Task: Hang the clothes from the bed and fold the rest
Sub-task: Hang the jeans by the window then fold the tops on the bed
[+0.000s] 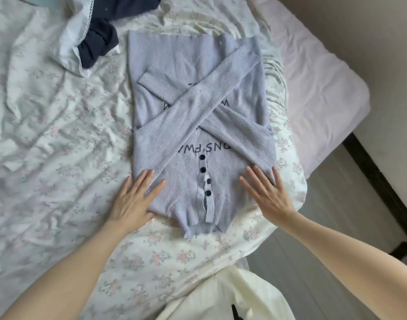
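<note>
- Bed: rumpled floral sheet, carrying everything listed; the sweater serves as landmark below.
- Dark garment: navy cloth tangled with a white lace-edged piece, up and left of the sweater, partly cut off at the top edge; its kind cannot be told.
- Left hand: flat on the sweater's near left corner, fingers straight and spread, pressing, gripping nothing.
- Sweater: pale lilac ribbed knit, mid-bed, collar toward the person, hem away, both sleeves crossed over the chest in an X. Judged light, soft, stretchy and limp; it will sag unless carried at two points. Best held at the shoulder corners or the hem edge, not by the sleeves.
- Buttons: four dark ones on the placket, between the hands.
- Lettering: upside down and mostly covered by the sleeves; unreadable.
- Right hand: flat on the sweater's near right shoulder, fingers extended, holding nothing.
- Pink mattress: right of the sweater, beyond the sheet.
- Cream cloth: nearer than the sweater, cut off at the bottom.
</note>
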Demonstrator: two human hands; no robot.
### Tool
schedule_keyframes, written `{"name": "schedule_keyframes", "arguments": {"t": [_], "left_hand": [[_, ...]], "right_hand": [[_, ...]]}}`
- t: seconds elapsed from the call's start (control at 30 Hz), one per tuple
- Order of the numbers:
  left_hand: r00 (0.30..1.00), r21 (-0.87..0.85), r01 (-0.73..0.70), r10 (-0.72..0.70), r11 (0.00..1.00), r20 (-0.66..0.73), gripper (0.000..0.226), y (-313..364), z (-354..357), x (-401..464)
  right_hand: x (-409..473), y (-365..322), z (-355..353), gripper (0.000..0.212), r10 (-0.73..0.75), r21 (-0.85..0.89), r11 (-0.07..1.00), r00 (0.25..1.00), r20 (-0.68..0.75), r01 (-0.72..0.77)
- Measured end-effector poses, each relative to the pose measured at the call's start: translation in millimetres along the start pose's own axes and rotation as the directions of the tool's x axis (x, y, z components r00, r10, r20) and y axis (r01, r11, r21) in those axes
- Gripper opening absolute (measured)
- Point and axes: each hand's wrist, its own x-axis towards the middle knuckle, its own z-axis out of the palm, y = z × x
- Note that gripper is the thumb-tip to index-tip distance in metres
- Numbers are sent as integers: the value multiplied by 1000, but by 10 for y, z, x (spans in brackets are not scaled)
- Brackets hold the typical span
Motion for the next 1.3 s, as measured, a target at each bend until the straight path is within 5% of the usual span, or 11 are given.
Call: {"name": "schedule_keyframes", "arguments": {"t": [0.23,0.43,0.63,0.77,1.0,1.17,1.3], "left_hand": [[997,-262,39,-54,964,-50,78,32,-20,86],[913,-594,122,-324,795,-247,35,-97,-422,217],[812,-869,260,-582,422,-40,24,-424,-917,696],[773,-930,187,-632,316,-59,7,-666,-1344,1128],[704,-920,67,-672,386,-230,22,-1118,-1879,2005],[634,-916,113,-738,384,-231,28,-1413,-2025,2529],[580,-957,138,-804,255,-131,46,-1469,-1857,2681]], "right_hand": [[141,94,13,74,95,94,990,990,103,-104],[295,252,-343,44,276,478,855,957,-87,-203],[820,522,-741,31,588,762,530,809,-13,-372],[1324,841,-952,30,612,779,509,791,-28,-366],[2269,1432,-1256,22,662,770,540,736,-140,-340],[2858,1703,-1267,40,745,774,436,667,-23,-459],[3068,1799,-1022,41,670,791,367,729,141,-490]]}}
